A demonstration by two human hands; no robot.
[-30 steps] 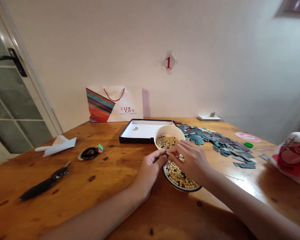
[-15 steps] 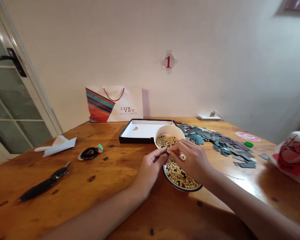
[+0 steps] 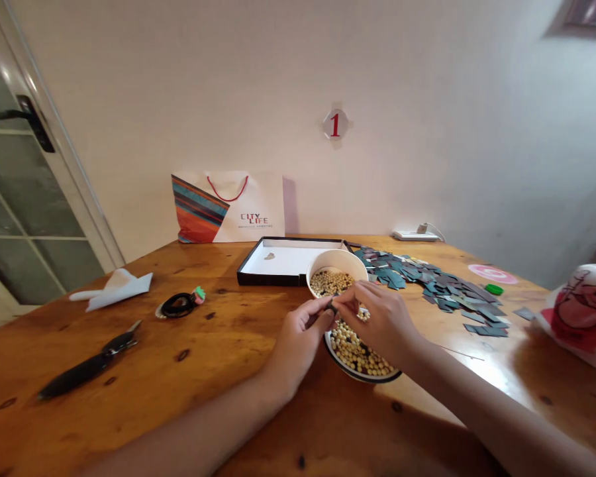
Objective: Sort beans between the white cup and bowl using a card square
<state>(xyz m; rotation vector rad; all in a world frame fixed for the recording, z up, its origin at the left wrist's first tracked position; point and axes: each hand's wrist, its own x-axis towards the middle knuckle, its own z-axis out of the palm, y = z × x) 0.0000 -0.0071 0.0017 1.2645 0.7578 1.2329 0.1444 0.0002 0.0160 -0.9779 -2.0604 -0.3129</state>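
My left hand (image 3: 300, 344) and my right hand (image 3: 377, 315) meet above two bowls, thumbs and forefingers closed on one small dark piece (image 3: 334, 305). Fingers cover most of the piece, so its exact kind cannot be made out. Under my right hand sits a dark-rimmed bowl (image 3: 362, 377) holding pale yellow round beads or beans (image 3: 355, 351) mixed with dark ones. Just behind it stands a white tub (image 3: 338, 257) with more small pale rounds (image 3: 330, 281) inside. My right wrist and fingers hide part of both containers.
Behind the tub lies a shallow black-edged box (image 3: 273, 265). Dark jigsaw-like pieces (image 3: 427, 275) spread across the right, near a green cap (image 3: 494, 289) and a red-and-white bag (image 3: 581, 318). Pruning shears (image 3: 94, 361), a black coil (image 3: 176, 305) and white paper (image 3: 122, 290) lie left. A paper bag (image 3: 228, 209) stands behind.
Both hands keep their pinch on the small dark piece, with only a slight shift of the fingers. The view has moved very slightly; the other things lie as before.
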